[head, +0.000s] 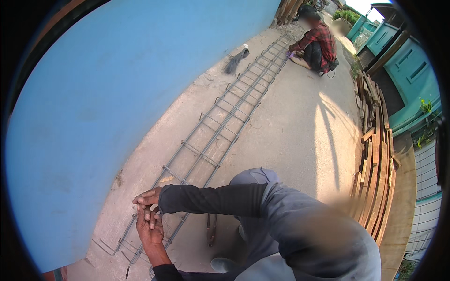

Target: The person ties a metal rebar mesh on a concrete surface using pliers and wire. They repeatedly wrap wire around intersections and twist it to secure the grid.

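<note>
My right hand [147,199], in a black sleeve, reaches over the near end of a rebar cage [201,154] of steel bars and stirrups. Below it, my left hand [151,226] is raised with its palm partly upturned. The fingers of both hands meet and overlap; whether a thin wire is between them cannot be told. Under my hands, the cage lies along the concrete ground, close to the blue wall. A narrow reddish two-pronged tool [211,230] is beside the cage, near my feet, partly hidden by my right arm. A bundle of thin dark wires [236,62] lies by the wall.
A person [321,44] in a red checked shirt squats at the cage's far end, hands near the bars. The blue wall [123,87] borders the left side. Stacked wooden planks [376,168] line the right side. Bent bar ends [107,248] stick out at the near end.
</note>
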Demonstrator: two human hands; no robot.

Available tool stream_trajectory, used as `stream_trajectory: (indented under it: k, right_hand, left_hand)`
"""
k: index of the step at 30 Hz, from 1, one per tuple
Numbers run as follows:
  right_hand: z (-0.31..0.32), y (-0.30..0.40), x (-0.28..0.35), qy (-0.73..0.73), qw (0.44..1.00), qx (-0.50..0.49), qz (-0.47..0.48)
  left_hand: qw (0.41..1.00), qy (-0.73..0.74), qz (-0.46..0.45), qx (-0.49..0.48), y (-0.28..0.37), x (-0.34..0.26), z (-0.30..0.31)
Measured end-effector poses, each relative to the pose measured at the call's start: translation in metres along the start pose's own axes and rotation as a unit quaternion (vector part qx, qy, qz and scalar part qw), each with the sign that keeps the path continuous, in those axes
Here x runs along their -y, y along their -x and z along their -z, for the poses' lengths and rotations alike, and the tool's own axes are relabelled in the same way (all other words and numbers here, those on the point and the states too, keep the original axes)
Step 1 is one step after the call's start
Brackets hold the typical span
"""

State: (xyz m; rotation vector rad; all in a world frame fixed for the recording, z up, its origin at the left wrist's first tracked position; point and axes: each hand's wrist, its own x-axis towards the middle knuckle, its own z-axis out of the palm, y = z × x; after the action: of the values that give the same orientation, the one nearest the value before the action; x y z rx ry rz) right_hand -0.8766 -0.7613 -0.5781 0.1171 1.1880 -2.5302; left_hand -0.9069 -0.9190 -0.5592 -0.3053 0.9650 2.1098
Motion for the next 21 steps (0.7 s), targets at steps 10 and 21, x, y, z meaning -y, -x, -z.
stream_trajectory:
  k: [10,21]
  right_hand:
    - [0.028,-0.018,0.001,0.048,0.987,-0.075,0.131]
    - [0.021,-0.01,0.022,-0.156,0.973,-0.148,0.08]
  left_hand:
    - [0.991,-0.08,0.054,0.097,-0.008,0.026,0.024]
    - [0.972,-0.189,0.078,0.116,-0.012,0.014,0.016]
